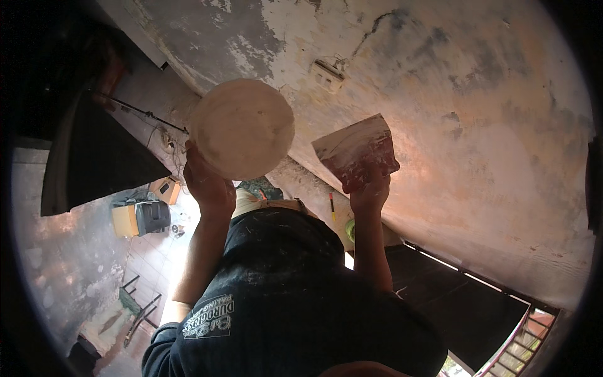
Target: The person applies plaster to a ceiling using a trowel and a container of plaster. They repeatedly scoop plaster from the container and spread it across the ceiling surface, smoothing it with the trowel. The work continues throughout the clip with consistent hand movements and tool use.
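My left hand (210,187) grips the lower left edge of a round, pale disc (242,129), like a bucket lid, its face smeared with plaster or putty. My right hand (369,188) is closed round the reddish grip of a wide putty scraper (358,147), whose blade has white smears. Disc and scraper are held up side by side, apart from each other. Beyond both stretches a patchy wall (452,163) with white and orange-brown areas. Whether the scraper touches the wall I cannot tell.
A small switch or socket box (328,75) sits on the wall, with a crack above it. At left hangs a large dark panel (94,157). Lower down are a dark bag (152,215), a cardboard box (165,190) and an upturned stool (141,314). A barred window (531,339) is at lower right.
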Available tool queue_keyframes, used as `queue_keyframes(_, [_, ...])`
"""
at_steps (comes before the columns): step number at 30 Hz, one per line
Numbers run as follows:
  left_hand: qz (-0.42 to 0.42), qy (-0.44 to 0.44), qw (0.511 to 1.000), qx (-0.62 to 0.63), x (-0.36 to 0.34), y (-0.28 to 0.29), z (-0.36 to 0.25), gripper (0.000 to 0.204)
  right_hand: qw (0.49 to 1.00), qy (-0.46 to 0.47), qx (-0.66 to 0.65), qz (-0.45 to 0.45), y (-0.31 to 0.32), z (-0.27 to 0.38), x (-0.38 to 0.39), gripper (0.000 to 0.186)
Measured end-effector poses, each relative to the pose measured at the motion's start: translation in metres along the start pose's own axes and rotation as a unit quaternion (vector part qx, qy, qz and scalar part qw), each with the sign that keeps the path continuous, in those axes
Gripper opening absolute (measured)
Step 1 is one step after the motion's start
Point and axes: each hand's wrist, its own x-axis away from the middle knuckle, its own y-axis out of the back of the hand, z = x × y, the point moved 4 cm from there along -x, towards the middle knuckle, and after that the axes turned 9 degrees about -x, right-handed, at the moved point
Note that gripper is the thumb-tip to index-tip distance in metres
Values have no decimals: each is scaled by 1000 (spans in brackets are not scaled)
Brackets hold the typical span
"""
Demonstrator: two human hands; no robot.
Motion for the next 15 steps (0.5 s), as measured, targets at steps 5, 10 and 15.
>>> queue_keyframes(5, [61,-205,906,-367,-17,34,8,87,983,-87,-160,-20,-4,-22,10,51])
queue_keyframes(10, [25,-471,572,-671,-7,27,-13,79,999,-44,-18,-26,-35,-8,25,45])
queue_keyframes(15, [109,-386,743,-536,-18,5,-31,66,990,-40,107,82,-41,40,18,43])
